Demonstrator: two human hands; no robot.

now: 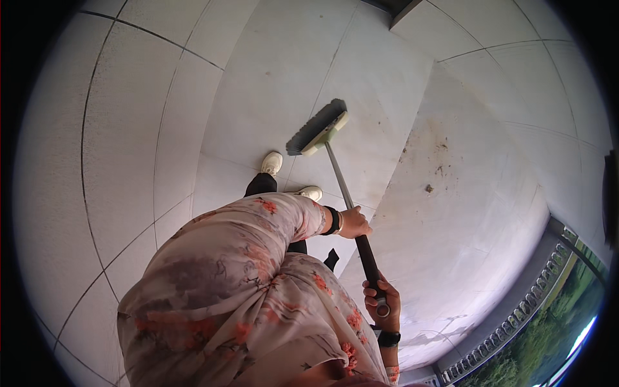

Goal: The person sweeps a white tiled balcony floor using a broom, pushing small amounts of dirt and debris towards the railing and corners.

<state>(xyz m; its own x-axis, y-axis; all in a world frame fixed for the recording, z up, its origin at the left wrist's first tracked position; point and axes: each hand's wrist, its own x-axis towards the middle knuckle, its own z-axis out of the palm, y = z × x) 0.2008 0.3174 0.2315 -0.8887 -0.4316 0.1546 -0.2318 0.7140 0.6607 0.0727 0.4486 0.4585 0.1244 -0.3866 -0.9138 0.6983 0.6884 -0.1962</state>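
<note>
A long-handled broom [345, 180] slants across the middle of the view. Its head [320, 129] is pale green and cream with dark grey bristles, and lies at the floor beyond my shoes. My left hand [354, 223], with a black band and a bracelet at the wrist, is closed round the handle where the metal pole meets the black grip. Lower down, my right hand [385, 300] wraps the grip near its looped end; a dark wristband sits below it. Brown crumbs of dirt [441, 169] lie scattered to the right of the broom head, apart from the bristles.
Light tiles [271, 77] with dark joints cover the floor. My pale shoes [272, 164] stand just left of the broom. A balustrade [516, 319] runs along the lower right, with greenery outside it. A dark-edged object [403, 13] juts in at the top.
</note>
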